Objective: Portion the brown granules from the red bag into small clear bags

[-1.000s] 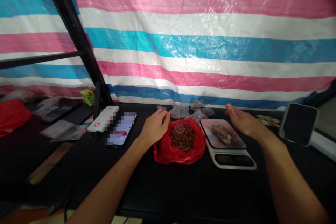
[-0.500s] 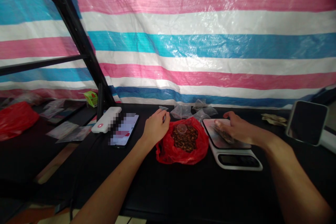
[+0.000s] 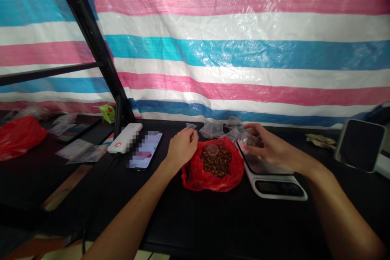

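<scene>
A makeshift workspace, with striped tarpaulin (image 3: 219, 50), black table (image 3: 219, 221) and digital scale (image 3: 278, 188).

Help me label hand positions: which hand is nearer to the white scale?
Right. The right hand is over the white scale, holding a clear packet; the left hand is farther left, with the open red bag between it and the scale.

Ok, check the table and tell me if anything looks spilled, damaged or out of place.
Nothing looks spilled or damaged: the brown pieces sit inside the red plastic bag. Slightly untidy are the small clear plastic bags behind it, lying loosely at odd angles.
</scene>
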Tool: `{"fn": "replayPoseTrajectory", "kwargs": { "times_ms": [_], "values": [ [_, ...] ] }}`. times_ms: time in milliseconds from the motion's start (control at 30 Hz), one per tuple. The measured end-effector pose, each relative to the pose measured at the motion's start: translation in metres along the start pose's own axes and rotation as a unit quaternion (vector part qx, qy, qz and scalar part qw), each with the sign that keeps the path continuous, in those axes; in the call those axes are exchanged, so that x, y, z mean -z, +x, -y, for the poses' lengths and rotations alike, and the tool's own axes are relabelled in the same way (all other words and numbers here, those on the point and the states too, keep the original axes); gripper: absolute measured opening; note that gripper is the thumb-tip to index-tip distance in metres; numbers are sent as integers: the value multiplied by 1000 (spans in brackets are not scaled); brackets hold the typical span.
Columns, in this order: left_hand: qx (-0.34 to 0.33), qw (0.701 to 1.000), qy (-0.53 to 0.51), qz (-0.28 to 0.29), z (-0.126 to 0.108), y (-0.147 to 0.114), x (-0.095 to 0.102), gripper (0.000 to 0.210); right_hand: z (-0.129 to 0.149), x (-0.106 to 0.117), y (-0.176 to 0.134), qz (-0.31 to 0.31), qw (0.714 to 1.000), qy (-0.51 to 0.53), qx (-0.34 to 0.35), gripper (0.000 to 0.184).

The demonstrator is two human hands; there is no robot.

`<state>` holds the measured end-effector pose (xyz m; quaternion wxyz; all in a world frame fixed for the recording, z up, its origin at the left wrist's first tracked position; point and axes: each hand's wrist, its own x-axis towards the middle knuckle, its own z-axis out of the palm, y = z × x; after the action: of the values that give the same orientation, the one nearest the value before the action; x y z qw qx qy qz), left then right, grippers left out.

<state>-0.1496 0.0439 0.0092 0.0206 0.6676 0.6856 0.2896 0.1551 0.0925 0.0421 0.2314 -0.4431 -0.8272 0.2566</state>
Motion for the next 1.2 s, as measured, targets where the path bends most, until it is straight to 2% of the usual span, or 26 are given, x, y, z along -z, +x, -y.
{"fn": "replayPoseTrajectory", "kwargs": {
  "times_ms": [133, 300, 400, 533, 700, 833, 1000, 1200],
  "values": [
    [4, 1000, 2, 8, -1, 0, 1, 34, 19, -13, 5, 26, 998, 25, 47, 53],
    [11, 1000, 4, 16, -2, 0, 2, 34, 29, -30, 5, 8, 994, -84, 72, 60],
    [16, 1000, 3, 20, -2, 0, 3, 34, 37, -34, 4, 18, 990, -108, 87, 60],
    [16, 1000, -3, 23, -2, 1, 4, 34, 44, -30, 3, 47, 995, -63, 68, 54],
    [22, 999, -1, 28, -2, 1, 5, 36, 19, -8, 4, 89, 996, 18, 3, 46],
    [22, 999, 6, 30, -2, 1, 4, 37, -16, 15, 1, 99, 992, -43, -59, 50],
    [24, 999, 13, 36, -1, 1, 3, 36, -28, 26, -3, 90, 991, -86, -41, 72],
    [23, 999, 11, 32, 0, 2, 3, 37, -30, 28, -3, 73, 994, -74, -24, 67]
  ]
}}
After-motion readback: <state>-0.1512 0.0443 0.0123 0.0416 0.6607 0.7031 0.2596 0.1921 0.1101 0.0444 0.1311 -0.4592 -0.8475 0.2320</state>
